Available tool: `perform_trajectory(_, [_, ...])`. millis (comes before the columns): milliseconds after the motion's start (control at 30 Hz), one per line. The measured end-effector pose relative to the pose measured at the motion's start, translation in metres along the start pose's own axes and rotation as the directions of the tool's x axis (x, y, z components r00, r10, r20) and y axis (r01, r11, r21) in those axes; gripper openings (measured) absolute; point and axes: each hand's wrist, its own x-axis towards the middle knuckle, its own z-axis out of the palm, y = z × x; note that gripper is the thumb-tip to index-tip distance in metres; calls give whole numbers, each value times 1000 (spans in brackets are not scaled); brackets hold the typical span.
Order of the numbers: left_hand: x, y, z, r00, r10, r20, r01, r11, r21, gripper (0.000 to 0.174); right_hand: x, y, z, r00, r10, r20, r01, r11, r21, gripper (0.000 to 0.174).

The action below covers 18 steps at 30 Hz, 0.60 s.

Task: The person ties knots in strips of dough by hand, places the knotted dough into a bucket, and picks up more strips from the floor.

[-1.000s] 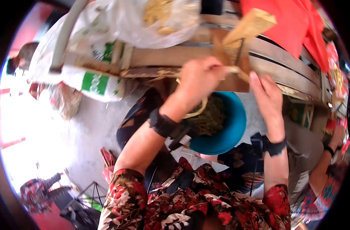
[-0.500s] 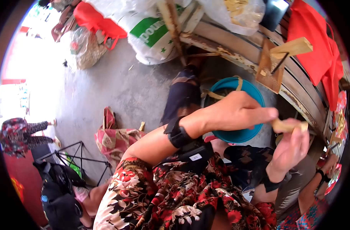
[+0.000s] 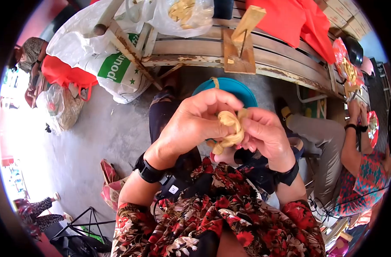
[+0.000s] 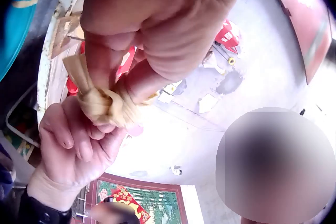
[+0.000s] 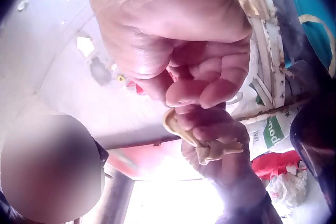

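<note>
Two hands meet in front of my chest, both on one tan knotted strip. My left hand grips it from the left, with thumb and curled fingers pinching the knot. My right hand pinches it from the right with fingers bent, touching the left fingertips. The knot sits between the hands in the air, over my lap, with a short tail poking out below.

The blue basin is on the concrete floor just beyond the hands and partly hidden by them. A tan strip lies over its far rim.

The wooden bench runs beyond the basin. A wooden board with a slanted block sits at the bench's near edge, right above the basin. A white sack with green print leans at the bench's left end, and a clear bag lies on the bench above it. Red cloth covers the bench's right part.

A second person sits near the bench's right end. I cannot tell what their hands hold.
</note>
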Motion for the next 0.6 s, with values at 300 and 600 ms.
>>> perform_trajectory(300, [3, 1, 22, 985, 50, -165, 42, 856, 515, 15, -13, 15, 12, 884, -439, -158, 339, 837, -430, 26])
perform_trajectory(600, [7, -6, 19, 990, -42, -133, 50, 997, 53, 18, -25, 11, 2, 956, -275, -100, 291, 931, 222, 46])
